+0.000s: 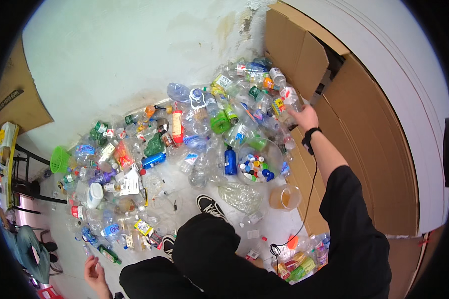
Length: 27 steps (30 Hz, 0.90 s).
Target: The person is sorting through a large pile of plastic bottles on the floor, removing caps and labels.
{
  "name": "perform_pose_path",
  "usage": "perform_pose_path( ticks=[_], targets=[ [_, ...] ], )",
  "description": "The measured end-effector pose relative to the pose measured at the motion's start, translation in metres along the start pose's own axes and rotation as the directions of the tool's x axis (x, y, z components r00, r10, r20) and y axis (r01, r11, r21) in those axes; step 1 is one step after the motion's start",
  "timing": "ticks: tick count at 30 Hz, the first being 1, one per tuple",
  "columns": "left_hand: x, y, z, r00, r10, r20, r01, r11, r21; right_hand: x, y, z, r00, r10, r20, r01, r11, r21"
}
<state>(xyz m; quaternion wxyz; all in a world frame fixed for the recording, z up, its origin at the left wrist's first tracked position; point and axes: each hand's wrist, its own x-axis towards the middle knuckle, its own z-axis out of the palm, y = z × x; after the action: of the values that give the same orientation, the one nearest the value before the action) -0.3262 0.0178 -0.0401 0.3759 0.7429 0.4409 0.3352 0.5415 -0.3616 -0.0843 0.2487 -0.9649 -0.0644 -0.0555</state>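
My right hand [306, 116] is stretched out to the pile's right end. It grips a clear plastic bottle [290, 96] with a red and white label, close to the cardboard. My left hand [94, 270] hangs low at the left, empty, its fingers loosely bent and apart. Nearest to it on the floor is a dark green bottle [109, 255]. Between the hands spreads a heap of plastic bottles, among them a blue bottle [230, 160] standing beside a clear round tub [243, 175] of mixed bottle caps [255, 167].
Flattened cardboard [370, 130] leans on the right wall. A cup of amber liquid [284, 197] stands near a clear plastic bag [243, 196]. A black cable [307, 209] hangs from my right wrist. A green basket [60, 160] sits left; a seated person's legs [30, 250] show at far left.
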Motion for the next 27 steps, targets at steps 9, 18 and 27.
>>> perform_pose_path(
  ticks=[9, 18, 27],
  targets=[
    [-0.112, -0.100, -0.051, 0.820, -0.545, -0.173, 0.569, 0.744, 0.351, 0.075, -0.038, 0.053, 0.977, -0.211, -0.029, 0.181, 0.895, -0.409],
    [-0.252, -0.132, -0.059, 0.601, -0.686, -0.411, 0.772, 0.363, 0.522, 0.065, -0.038, 0.061, 0.932, -0.336, -0.136, 0.239, 0.852, -0.466],
    [-0.029, 0.034, 0.011, 0.991, -0.013, -0.137, 0.045, 0.971, 0.233, -0.160, -0.261, 0.032, 0.753, -0.557, 0.349, 0.064, 0.590, 0.805]
  ],
)
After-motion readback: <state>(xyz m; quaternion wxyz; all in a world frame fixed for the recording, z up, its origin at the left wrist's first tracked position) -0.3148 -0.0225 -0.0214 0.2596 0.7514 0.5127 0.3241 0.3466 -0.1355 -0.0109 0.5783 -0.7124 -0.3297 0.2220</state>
